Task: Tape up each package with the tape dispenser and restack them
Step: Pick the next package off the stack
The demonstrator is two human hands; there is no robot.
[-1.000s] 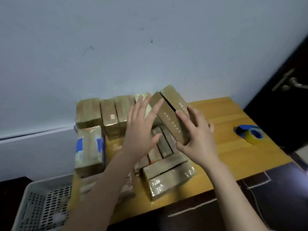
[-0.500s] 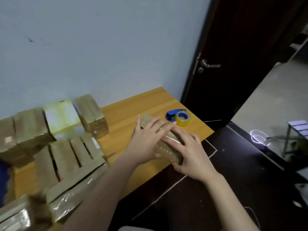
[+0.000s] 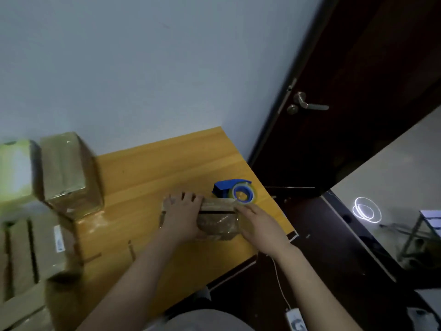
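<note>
Wooden table [image 3: 167, 168], frame centre: left hand [image 3: 182, 216] presses package [image 3: 218, 220] flat-fingered, right hand [image 3: 260, 225] braces its end, finger curl unclear, tape dispenser [image 3: 235, 191] just above, probably staged for taping.

The package [image 3: 216, 222] is matt brown cardboard under crinkled glossy clear film, the table [image 3: 167, 168] smooth, faintly shiny yellow wood, the tape dispenser [image 3: 225, 187] blue plastic holding a glossy translucent tape roll [image 3: 254, 196], the door handle [image 3: 310, 105] dull metal, the wall [image 3: 143, 68] matt
</note>
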